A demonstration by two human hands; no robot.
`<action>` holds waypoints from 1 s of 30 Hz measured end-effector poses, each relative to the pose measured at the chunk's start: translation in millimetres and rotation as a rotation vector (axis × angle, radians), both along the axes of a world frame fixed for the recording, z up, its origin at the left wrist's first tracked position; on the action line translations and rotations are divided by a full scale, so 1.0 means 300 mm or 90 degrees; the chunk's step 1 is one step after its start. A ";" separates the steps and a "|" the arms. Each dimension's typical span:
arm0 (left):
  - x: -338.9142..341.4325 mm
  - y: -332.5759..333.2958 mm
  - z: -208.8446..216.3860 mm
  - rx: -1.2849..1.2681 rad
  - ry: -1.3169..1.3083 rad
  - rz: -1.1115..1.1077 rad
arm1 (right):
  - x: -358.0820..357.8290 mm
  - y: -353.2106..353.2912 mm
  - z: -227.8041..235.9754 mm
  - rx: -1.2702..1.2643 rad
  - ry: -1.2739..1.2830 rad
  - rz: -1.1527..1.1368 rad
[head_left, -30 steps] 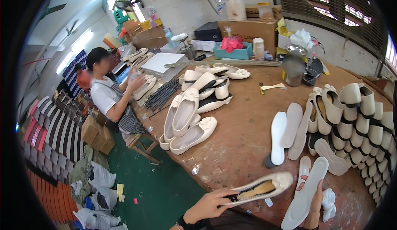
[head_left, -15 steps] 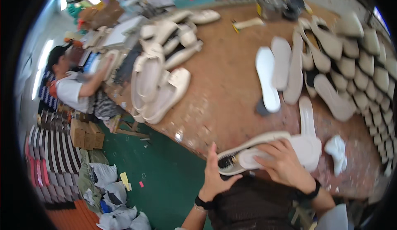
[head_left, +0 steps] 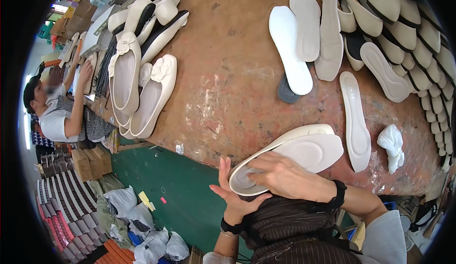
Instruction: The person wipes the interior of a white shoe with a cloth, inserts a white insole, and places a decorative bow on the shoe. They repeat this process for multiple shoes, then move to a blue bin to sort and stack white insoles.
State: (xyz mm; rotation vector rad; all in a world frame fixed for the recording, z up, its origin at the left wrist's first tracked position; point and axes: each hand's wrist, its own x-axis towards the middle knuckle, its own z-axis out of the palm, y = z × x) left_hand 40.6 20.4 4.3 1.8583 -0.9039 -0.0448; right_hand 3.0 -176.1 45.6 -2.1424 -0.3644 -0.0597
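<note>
At the table's near edge a cream flat shoe (head_left: 295, 132) lies tilted, its heel toward me. My left hand (head_left: 236, 198) cups that heel from below, thumb and fingers spread to either side of it. A beige insole (head_left: 311, 152) runs into the shoe, its heel end down inside and its wide front end sticking out over the upper. My right hand (head_left: 280, 174) is bent over the insole, with fingers reaching into the shoe and pressing on it. Parts of those fingertips are hidden by the shoe and the hand.
Right of the shoe lie a loose insole (head_left: 355, 126) and a crumpled white cloth (head_left: 391, 145). Farther back are a white insole (head_left: 290, 50) and stacked cream shoes (head_left: 408, 17). Bow-trimmed flats (head_left: 156, 93) stand at left. A co-worker (head_left: 61, 116) handles pieces beyond them.
The insole's heel end has gone down into the shoe, covering the dark inside seen before. My right hand has moved left toward the heel. The view has shifted.
</note>
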 end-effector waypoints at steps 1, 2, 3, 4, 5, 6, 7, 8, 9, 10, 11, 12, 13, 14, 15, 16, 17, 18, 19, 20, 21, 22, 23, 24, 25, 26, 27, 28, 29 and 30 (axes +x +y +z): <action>0.002 0.003 0.002 0.002 0.006 -0.009 | 0.000 0.000 -0.006 -0.003 0.005 0.006; 0.003 0.007 0.001 0.004 0.011 -0.018 | 0.000 0.001 -0.011 -0.007 0.009 0.013; 0.007 0.007 -0.004 -0.011 0.012 -0.024 | 0.005 -0.001 -0.007 -0.019 0.015 0.020; 0.012 0.008 -0.011 -0.025 0.013 -0.030 | 0.011 -0.001 0.001 -0.032 0.022 0.028; 0.017 0.010 -0.015 -0.040 0.015 -0.035 | 0.014 0.001 0.005 -0.044 0.028 0.036; 0.027 0.009 -0.005 -0.029 0.045 -0.035 | 0.015 0.003 0.005 -0.060 0.028 0.039; 0.036 0.008 0.013 -0.018 0.076 -0.035 | 0.012 0.009 0.003 -0.077 0.027 0.043; 0.046 0.008 0.026 -0.007 0.108 -0.035 | 0.011 0.014 -0.002 -0.093 0.027 0.047; 0.058 0.011 0.030 0.006 0.075 -0.050 | 0.013 0.015 -0.008 -0.115 -0.031 0.071; 0.071 0.012 0.035 0.020 0.043 -0.065 | 0.017 0.014 -0.018 -0.136 -0.089 0.094; 0.081 0.012 0.039 0.034 0.010 -0.080 | 0.019 0.015 -0.032 -0.157 -0.147 0.116; 0.090 0.007 0.045 0.048 0.019 -0.084 | 0.021 0.017 -0.067 -0.121 -0.122 0.155; 0.095 0.005 0.051 0.062 0.030 -0.089 | 0.026 0.024 -0.105 -0.084 -0.094 0.192; 0.100 -0.001 0.059 0.076 0.041 -0.095 | 0.021 0.027 -0.136 -0.047 -0.066 0.228; 0.094 -0.014 0.081 0.038 0.079 -0.072 | 0.042 0.011 -0.097 -0.019 -0.034 0.233; 0.087 -0.010 0.077 0.033 0.102 -0.052 | 0.049 0.014 -0.091 -0.041 -0.032 0.234; 0.080 -0.005 0.068 0.028 0.125 -0.032 | 0.052 0.020 -0.088 -0.063 -0.031 0.234; 0.069 -0.008 0.062 0.021 0.146 -0.012 | 0.050 0.023 -0.081 -0.087 -0.031 0.236; 0.067 -0.021 0.059 0.022 0.068 -0.007 | 0.041 0.034 -0.072 -0.119 -0.036 0.218; 0.054 -0.021 0.056 0.019 0.069 0.002 | 0.014 0.036 -0.054 -0.153 -0.028 0.181; 0.052 -0.006 0.052 0.020 0.067 0.010 | -0.005 0.050 -0.035 -0.182 -0.023 0.143; 0.047 0.004 0.048 0.022 0.065 0.017 | -0.021 0.059 -0.018 -0.211 -0.017 0.105; 0.041 0.006 0.046 0.006 0.079 0.022 | -0.046 0.030 -0.010 -0.266 -0.025 0.080; 0.035 -0.004 0.048 0.005 0.089 0.032 | -0.058 0.027 0.001 -0.305 -0.019 0.056; 0.029 -0.016 0.050 0.004 0.099 0.043 | -0.074 0.027 0.010 -0.344 -0.012 0.032; 0.019 -0.027 0.052 0.003 0.110 0.055 | -0.088 0.027 0.018 -0.383 -0.006 0.008; 0.015 -0.034 0.055 0.004 0.116 0.060 | -0.085 0.037 0.008 -0.390 0.002 0.001; 0.010 -0.042 0.054 0.004 0.122 0.066 | -0.082 0.018 0.004 -0.342 -0.010 0.007; 0.003 -0.055 0.059 0.004 0.128 0.073 | -0.077 -0.021 0.005 -0.295 -0.023 0.015; -0.009 -0.077 0.088 0.028 0.096 0.068 | -0.067 -0.057 0.005 -0.247 -0.037 0.027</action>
